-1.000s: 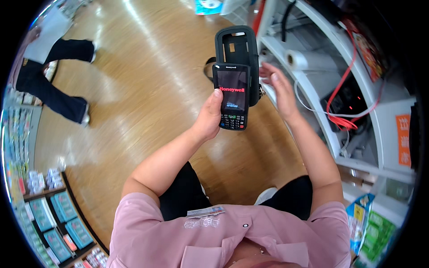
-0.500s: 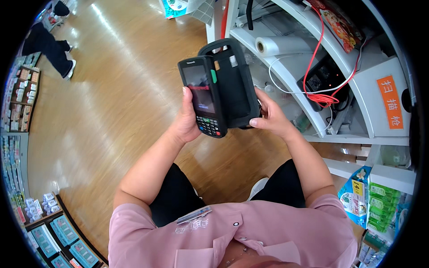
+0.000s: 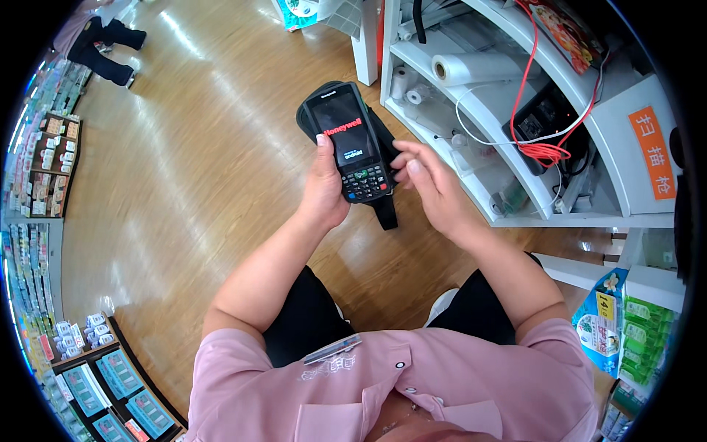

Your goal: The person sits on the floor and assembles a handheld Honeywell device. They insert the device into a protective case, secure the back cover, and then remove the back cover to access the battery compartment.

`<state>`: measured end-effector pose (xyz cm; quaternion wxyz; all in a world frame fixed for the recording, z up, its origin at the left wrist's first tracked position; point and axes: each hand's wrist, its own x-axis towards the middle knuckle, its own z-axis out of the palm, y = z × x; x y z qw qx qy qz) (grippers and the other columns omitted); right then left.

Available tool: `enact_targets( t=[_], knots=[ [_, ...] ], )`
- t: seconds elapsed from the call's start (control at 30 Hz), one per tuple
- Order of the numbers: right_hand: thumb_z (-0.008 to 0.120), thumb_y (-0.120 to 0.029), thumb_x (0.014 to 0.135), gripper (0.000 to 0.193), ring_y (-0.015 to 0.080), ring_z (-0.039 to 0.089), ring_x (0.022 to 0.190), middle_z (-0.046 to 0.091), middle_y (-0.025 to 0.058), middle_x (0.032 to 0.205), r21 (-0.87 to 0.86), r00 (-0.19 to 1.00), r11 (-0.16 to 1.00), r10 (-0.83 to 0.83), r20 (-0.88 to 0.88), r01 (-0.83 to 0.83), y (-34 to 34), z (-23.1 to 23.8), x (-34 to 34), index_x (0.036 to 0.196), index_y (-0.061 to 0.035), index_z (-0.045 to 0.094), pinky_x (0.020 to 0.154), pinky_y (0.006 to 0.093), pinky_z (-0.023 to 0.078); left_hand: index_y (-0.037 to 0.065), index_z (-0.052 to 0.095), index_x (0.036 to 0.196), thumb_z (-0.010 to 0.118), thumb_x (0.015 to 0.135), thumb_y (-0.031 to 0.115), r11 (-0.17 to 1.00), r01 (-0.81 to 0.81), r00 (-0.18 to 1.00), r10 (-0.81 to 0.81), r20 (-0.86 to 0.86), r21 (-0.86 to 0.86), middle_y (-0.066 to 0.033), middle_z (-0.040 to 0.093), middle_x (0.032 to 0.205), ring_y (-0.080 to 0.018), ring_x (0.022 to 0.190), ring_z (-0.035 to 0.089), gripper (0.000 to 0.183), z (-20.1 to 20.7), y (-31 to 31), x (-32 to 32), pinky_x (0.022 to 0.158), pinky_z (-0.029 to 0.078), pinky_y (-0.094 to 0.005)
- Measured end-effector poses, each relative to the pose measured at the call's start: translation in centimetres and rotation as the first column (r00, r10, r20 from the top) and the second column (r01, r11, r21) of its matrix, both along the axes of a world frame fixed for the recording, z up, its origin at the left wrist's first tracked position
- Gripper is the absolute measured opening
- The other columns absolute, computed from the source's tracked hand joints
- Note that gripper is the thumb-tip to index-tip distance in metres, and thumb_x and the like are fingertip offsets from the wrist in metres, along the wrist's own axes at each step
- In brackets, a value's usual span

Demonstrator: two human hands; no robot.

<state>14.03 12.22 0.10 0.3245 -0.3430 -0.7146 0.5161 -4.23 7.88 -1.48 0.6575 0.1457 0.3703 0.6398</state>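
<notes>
My left hand (image 3: 324, 193) is wrapped round a black handheld barcode terminal (image 3: 343, 121), its thumb along the left edge of the lit screen. Coloured keys fill the lower part of the terminal. Behind it a black case (image 3: 306, 112) shows past its upper left and right sides, pressed against its back. A dark strap (image 3: 386, 214) hangs below the case. Just right of the terminal is my right hand (image 3: 440, 193), fingers stretched out and slightly bent, with nothing seen in it. Whether its fingertips touch the case's edge, I cannot tell.
To my right stands a white shelf unit (image 3: 471, 193) with clear film rolls (image 3: 471, 68), a red cable (image 3: 545, 151) and a black device. Blue and green packs (image 3: 600, 324) hang lower right. Stocked shelves (image 3: 55, 166) line the left; a person (image 3: 103, 48) stands far left.
The case has gone from beside the terminal to behind it. My right hand has let go of the case and its fingers have opened. The screen now shows a red logo.
</notes>
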Motion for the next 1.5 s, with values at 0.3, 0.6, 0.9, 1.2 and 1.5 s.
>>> enact_targets(
  t=[0.3,0.6,0.9,1.2,1.5],
  knots=[
    [0.026,-0.046,0.101,0.055,0.0120,0.053,0.101,0.056,0.0055,0.114,-0.318,0.968,0.947,-0.126,-0.216,0.052,-1.5,-2.6,-2.6,0.128,-0.0030,0.048,0.090,0.0267,0.042,0.003,0.044,0.130,0.030,0.095,0.059,0.989,0.107,0.983,-0.090,-0.160,0.098,-0.0114,0.054,0.124,-0.0217,0.115,0.053,0.068,-0.6,-1.0,2.8,0.097,0.044,-0.0348],
    [0.035,-0.048,0.099,0.052,0.0177,0.065,0.085,0.066,0.0097,0.100,-0.658,0.817,0.752,-0.406,-0.410,0.043,3.7,0.7,2.8,0.118,-0.0042,0.055,0.076,0.0311,0.053,0.010,0.013,0.149,0.043,0.096,0.003,0.932,-0.135,0.707,0.328,-0.627,0.335,-0.0091,0.020,0.153,-0.0196,0.135,0.029,0.062,0.0,1.7,-4.1,0.109,0.028,-0.0309],
    [0.030,-0.057,0.096,0.058,0.0227,0.064,0.062,0.066,0.0157,0.089,-0.837,0.809,0.462,-0.348,-0.474,-0.292,-0.1,2.6,0.8,0.114,-0.0087,0.055,0.057,0.0338,0.054,0.013,0.058,0.106,0.048,0.095,0.025,0.979,-0.200,0.898,0.171,0.405,0.029,-0.0033,0.063,0.099,-0.0189,0.088,0.063,0.019,-0.4,1.2,-4.9,0.076,0.055,-0.0324],
    [0.022,-0.054,0.098,0.067,0.0267,0.058,0.108,0.054,0.0179,0.128,-0.680,0.715,0.516,-0.172,-0.678,-0.521,-2.4,2.6,0.0,0.134,-0.0022,0.042,0.093,0.0365,0.046,0.001,0.057,0.104,0.037,0.093,0.031,0.942,0.213,0.760,-0.327,0.561,0.260,-0.0197,0.062,0.097,-0.0295,0.094,0.060,0.038,-1.4,-0.1,-1.5,0.085,0.049,-0.0380],
    [0.029,-0.059,0.095,0.065,0.0241,0.066,0.089,0.062,0.0125,0.111,-0.785,0.756,0.456,-0.304,-0.580,-0.418,-2.7,1.7,1.3,0.128,-0.0075,0.048,0.076,0.0339,0.054,0.002,0.050,0.114,0.031,0.100,0.041,0.944,0.067,0.981,-0.003,0.192,-0.324,-0.0154,0.062,0.101,-0.0299,0.087,0.063,0.046,1.2,-0.6,-0.5,0.081,0.053,-0.0439]
  ],
)
